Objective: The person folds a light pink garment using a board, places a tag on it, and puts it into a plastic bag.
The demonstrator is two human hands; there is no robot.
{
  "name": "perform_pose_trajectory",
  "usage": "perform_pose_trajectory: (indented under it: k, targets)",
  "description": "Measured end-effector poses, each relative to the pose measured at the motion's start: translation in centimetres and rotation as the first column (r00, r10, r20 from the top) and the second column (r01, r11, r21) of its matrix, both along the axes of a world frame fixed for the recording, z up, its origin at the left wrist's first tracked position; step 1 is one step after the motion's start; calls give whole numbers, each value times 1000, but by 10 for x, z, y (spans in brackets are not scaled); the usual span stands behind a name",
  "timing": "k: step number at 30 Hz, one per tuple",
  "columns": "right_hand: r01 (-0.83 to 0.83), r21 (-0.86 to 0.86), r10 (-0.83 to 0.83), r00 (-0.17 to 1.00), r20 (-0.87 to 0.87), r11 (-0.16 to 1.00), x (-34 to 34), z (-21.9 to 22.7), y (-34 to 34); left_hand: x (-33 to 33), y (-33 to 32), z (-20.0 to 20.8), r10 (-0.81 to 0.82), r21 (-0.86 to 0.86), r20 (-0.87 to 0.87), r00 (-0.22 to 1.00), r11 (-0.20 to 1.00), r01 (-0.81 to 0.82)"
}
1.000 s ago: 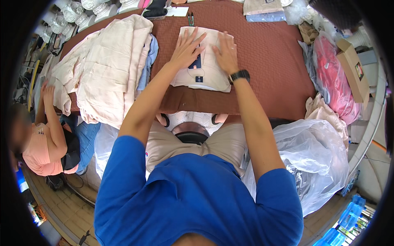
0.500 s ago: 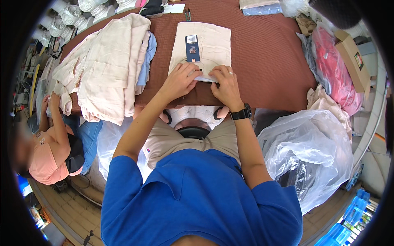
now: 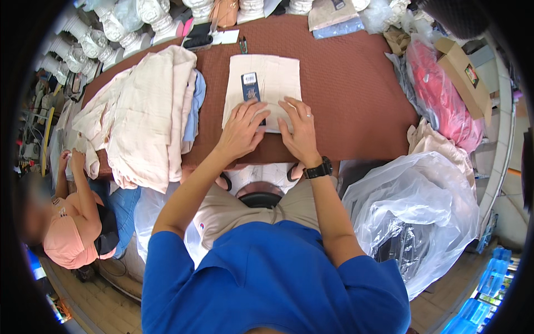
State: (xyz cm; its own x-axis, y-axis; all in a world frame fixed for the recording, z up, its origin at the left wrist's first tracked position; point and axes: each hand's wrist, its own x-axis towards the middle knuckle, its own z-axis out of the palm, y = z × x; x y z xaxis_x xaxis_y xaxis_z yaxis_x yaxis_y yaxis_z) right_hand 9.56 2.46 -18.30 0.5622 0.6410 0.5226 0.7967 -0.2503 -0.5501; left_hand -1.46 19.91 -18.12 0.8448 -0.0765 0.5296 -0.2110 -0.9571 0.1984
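A folded cream cloth garment [image 3: 281, 78] lies on the brown-covered table in front of me. On it rests a long dark blue hang tag [image 3: 249, 83] with a white label at its far end. My left hand [image 3: 242, 129] lies over the garment's near left part, fingers stretched out, its fingertips at the tag's near end. At the near right part my right hand [image 3: 298, 127] rests with fingers extended and thumb apart. Nothing is held in either hand. The hands hide much of the garment's near edge.
A large pile of cream garments [image 3: 146, 106] lies to the left, with light blue cloth [image 3: 194, 106] beneath. Small dark snips [image 3: 243, 44] lie beyond the garment. Bagged red clothes [image 3: 431, 83] and a cardboard box [image 3: 467, 75] stand right. At far left sits another person [image 3: 72, 217].
My fingers have gone from gripping the garment's near edge to lying stretched out on top of it. The whole view has shifted, so the table appears lower.
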Motion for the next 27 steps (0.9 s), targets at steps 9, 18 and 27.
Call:
perform_pose_trajectory:
  k: [9,18,27]
  targets:
    - [258,-234,-228,962,148,938,15,-59,28,44,8,-35,114,80,-201,973,992,-99]
    - [146,-141,-139,989,59,979,52,-7,79,47,10,-37,118,43,-240,964,993,-111]
    - [131,-340,-97,988,118,931,90,-62,181,45,9,-33,134,74,-320,938,990,-116]
